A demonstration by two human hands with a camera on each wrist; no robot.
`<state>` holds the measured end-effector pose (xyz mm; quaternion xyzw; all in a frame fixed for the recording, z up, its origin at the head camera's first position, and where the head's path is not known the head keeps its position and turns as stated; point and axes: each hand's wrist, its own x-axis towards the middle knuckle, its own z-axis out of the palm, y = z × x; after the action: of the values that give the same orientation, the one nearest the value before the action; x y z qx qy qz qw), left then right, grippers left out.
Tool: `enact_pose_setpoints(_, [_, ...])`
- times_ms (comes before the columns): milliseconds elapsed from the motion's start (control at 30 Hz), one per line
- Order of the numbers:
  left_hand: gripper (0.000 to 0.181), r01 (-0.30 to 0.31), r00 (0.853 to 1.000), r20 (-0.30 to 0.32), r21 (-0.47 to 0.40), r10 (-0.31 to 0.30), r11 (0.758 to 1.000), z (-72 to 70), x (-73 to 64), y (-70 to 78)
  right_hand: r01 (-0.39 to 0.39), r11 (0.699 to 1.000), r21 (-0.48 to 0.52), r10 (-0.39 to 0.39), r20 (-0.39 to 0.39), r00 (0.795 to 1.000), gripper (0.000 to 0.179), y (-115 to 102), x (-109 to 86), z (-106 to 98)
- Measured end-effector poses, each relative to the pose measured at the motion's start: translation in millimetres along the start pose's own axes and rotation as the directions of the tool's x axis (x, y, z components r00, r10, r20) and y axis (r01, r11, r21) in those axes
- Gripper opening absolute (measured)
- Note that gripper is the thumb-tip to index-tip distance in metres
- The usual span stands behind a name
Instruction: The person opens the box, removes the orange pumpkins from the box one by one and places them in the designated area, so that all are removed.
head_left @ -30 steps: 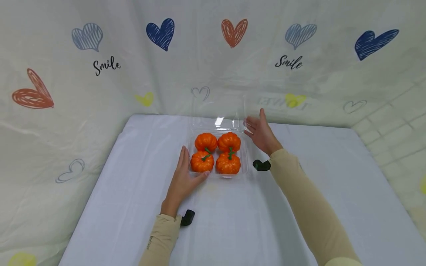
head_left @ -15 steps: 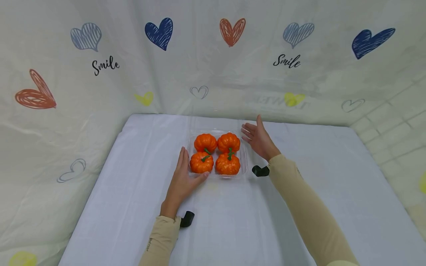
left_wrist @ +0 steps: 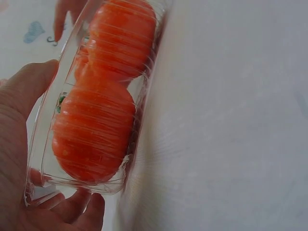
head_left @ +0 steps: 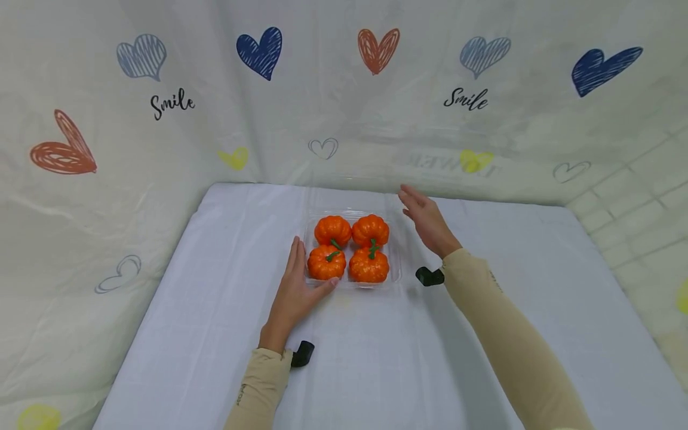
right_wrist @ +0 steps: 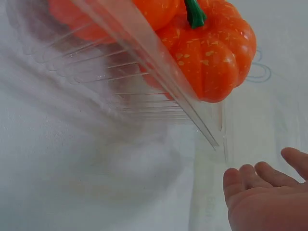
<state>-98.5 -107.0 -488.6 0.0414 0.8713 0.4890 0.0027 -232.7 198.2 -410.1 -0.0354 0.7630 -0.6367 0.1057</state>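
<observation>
Broadly, a white heart-printed backdrop (head_left: 322, 101) at the far side, a white-covered bench (head_left: 355, 370), a clear plastic box (head_left: 395, 269) on its far half, left grip (head_left: 295, 291) holding the box's near left corner, right grip (head_left: 428, 223) released near its far right corner, four ribbed orange pumpkins (head_left: 368, 270) inside, green stems (right_wrist: 194, 13).

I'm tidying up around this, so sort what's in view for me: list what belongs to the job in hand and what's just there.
Seems part of the job:
clear plastic container
four orange pumpkins, inside it
left hand, at its near left corner
right hand, near its far right corner

Seems just there:
white tablecloth
heart-printed backdrop
</observation>
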Motion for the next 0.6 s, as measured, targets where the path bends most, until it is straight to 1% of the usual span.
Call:
enact_pose_setpoints(67, [0.122, 0.002, 1.0, 0.001, -0.002, -0.002, 1.0, 0.2, -0.3, 1.0, 0.018, 0.995, -0.1, -0.017, 0.013, 1.0, 0.076, -4, -3.6, 2])
enact_pose_setpoints(133, [0.122, 0.001, 1.0, -0.001, -0.003, -0.001, 1.0, 0.1, -0.8, 1.3, 0.027, 0.984, -0.175, -0.022, 0.033, 0.999, 0.076, -7, -6.2, 5])
enact_pose_setpoints(233, [0.122, -0.004, 1.0, -0.004, -0.002, 0.004, 1.0, -0.1, -1.0, 1.1, 0.051, 0.971, -0.235, -0.033, 0.08, 0.996, 0.075, -9, -8.3, 11])
enact_pose_setpoints(300, [0.122, -0.008, 1.0, -0.006, -0.002, 0.008, 1.0, -0.2, -1.1, 0.9, 0.057, 0.962, -0.267, -0.026, 0.115, 0.993, 0.074, -9, -9.2, 15])
enact_pose_setpoints(467, [0.121, -0.002, 1.0, -0.004, -0.003, 0.002, 1.0, -0.9, -1.1, 2.9, 0.08, 0.936, -0.343, -0.006, 0.211, 0.977, 0.071, -7, -10.6, 25])
enact_pose_setpoints(600, [0.122, 0.0, 1.0, 0.001, -0.011, 0.0, 1.0, -1.1, -0.8, 4.3, 0.095, 0.902, -0.421, 0.014, 0.247, 0.969, 0.069, -7, -11.6, 32])
